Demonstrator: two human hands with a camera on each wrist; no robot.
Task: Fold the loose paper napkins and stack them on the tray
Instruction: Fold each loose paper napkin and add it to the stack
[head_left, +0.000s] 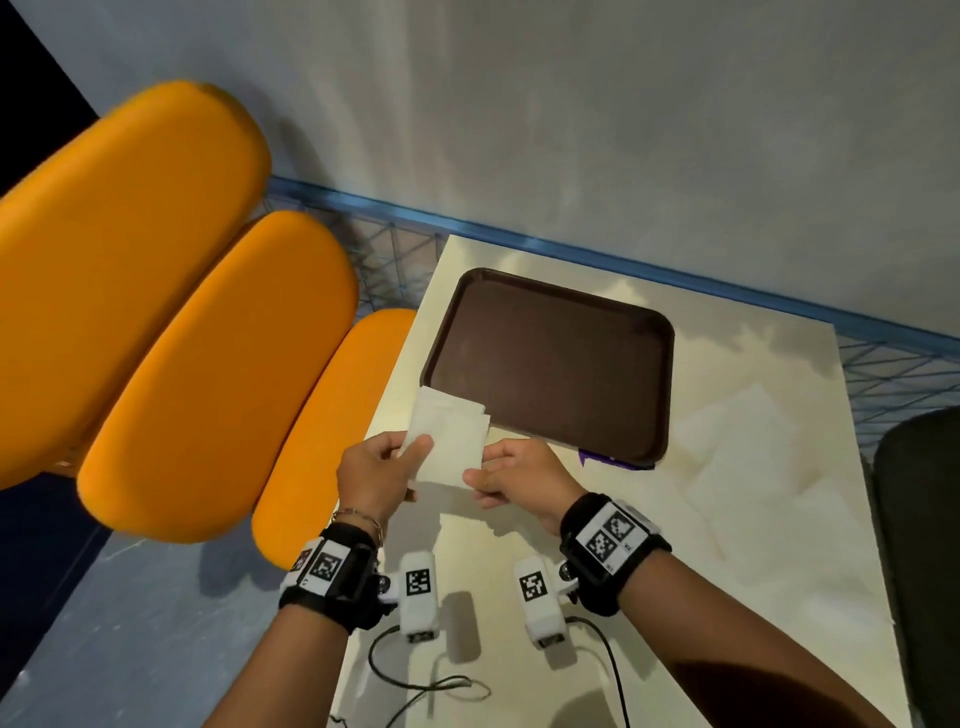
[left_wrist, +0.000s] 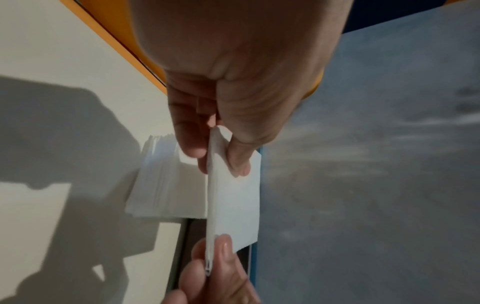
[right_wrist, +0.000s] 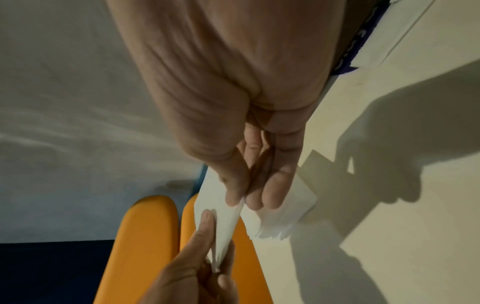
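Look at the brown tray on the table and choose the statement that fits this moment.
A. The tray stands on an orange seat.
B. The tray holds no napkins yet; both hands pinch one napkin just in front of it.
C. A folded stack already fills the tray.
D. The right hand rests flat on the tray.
B: the tray shows bare brown inside, while the left hand and right hand each pinch the held napkin.

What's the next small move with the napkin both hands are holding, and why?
Probably carry the folded napkin forward and lay it on the tray. It already looks doubled over, the left hand and right hand pinch its opposite ends above the table, and the tray looks bare. A stack of napkins lies on the table by the tray's near corner.
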